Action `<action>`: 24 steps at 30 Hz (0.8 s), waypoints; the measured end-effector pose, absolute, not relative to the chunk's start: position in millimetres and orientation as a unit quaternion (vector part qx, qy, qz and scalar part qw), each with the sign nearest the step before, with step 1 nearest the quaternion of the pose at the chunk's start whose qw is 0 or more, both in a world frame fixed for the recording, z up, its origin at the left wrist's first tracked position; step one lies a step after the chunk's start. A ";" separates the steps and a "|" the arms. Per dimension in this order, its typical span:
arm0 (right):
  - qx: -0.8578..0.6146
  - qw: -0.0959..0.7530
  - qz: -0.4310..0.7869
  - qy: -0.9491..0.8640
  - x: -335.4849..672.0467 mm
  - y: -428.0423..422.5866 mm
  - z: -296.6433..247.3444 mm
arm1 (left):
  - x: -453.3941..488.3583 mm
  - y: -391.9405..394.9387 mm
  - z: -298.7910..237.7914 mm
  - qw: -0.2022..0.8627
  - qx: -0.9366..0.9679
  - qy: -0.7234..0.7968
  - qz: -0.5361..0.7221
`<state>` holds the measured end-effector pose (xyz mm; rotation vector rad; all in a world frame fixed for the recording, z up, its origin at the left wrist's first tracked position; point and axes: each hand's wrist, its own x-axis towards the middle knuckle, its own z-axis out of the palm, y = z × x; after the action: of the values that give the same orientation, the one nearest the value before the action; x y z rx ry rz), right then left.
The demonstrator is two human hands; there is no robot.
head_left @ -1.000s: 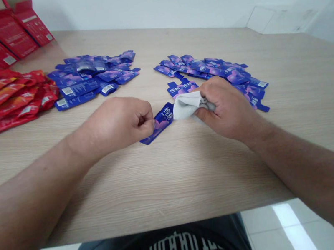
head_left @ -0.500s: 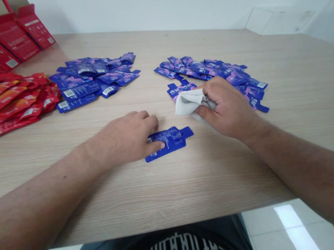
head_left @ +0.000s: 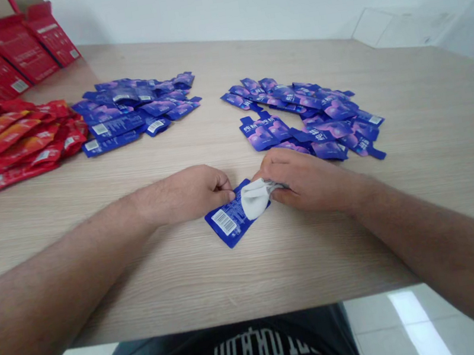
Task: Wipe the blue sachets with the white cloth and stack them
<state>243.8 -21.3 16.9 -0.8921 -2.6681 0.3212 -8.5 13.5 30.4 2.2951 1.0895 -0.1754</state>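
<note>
A flat blue sachet (head_left: 232,224) lies on the table in front of me, its barcode side up. My left hand (head_left: 203,192) is closed, thumb and fingertips pinching the sachet's far long edge. In my right hand (head_left: 298,180) is a bunched white cloth (head_left: 255,198), which rests on the right part of the sachet and hides it there. Just beyond my right hand spreads a loose pile of blue and purple sachets (head_left: 325,109), some with tabs showing.
A second pile of blue sachets (head_left: 136,106) lies at the back left. Beside it are stacked red pouches (head_left: 10,141), with red boxes (head_left: 23,49) standing behind. The wooden table's (head_left: 155,286) near edge runs just before my body; a white wall (head_left: 236,3) closes the back.
My right hand has brought the cloth down and left onto the sachet. The sachet has turned, its barcode now uncovered, and my left hand has shifted from lying over it to pinching its edge.
</note>
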 end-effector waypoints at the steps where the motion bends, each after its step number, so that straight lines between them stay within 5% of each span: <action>1: -0.313 0.151 0.108 -0.931 245.5 -19.4 17.0 | -8.1 13.7 29.7 0.286 0.867 0.403 -0.064; 20: -0.299 0.174 0.004 -0.938 206.9 -41.1 14.6 | 1.0 13.4 26.3 0.276 0.864 0.421 -0.025; 24: -0.233 0.122 0.015 -0.965 202.2 -48.6 18.3 | 0.0 13.5 25.4 0.272 0.874 0.402 -0.020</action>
<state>202.2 -48.6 18.3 -0.6788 -2.8154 0.0446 0.0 13.5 25.4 2.3535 1.0828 -0.0536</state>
